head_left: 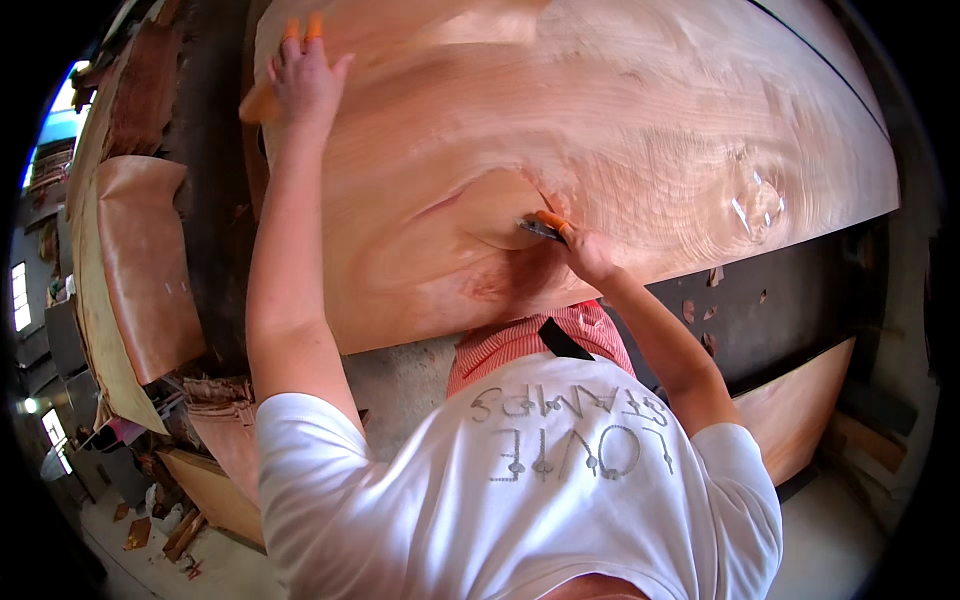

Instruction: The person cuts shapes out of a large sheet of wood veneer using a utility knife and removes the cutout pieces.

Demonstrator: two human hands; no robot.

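Note:
A wide sheet of wood veneer (420,130) with wavy grain lies in front of me. My left hand (308,88) rests near its far left edge, fingers spread, with orange covers on two fingertips. A small brown flap of veneer (258,104) juts out beside that wrist. My right hand (590,252) is closed around a short dark knife (541,229), an orange cover on a finger. The knife's tip meets the right side of a smooth, paler oval patch (490,205) in the sheet. Reddish, rough grain borders this patch.
Shiny clear tape (757,208) covers a knot at the right. A curled veneer piece (150,265) hangs over stacked sheets at the left. Small scraps (709,312) lie on the dark surface beyond the near edge. Wood offcuts (182,535) litter the floor at lower left.

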